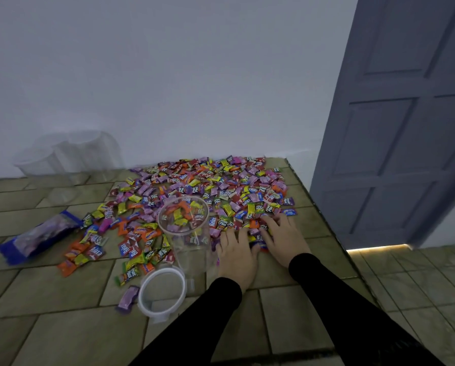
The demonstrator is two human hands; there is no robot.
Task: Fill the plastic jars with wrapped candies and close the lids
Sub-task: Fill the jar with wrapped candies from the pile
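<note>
A wide spread of wrapped candies (207, 186) in many colours covers the tiled floor. An open clear plastic jar (186, 228) stands among them with a few candies inside. Its clear lid (163, 291) lies flat on the floor just in front of it. My left hand (235, 257) and my right hand (284, 241) lie palm down side by side to the right of the jar, fingers spread over candies at the near edge of the pile. A few candies show between the two hands.
Several empty clear jars (70, 157) stand by the white wall at the far left. A blue and purple candy bag (38, 233) lies on the floor to the left. A grey door (395, 122) stands at the right, past the edge of the raised tiled step (324, 215).
</note>
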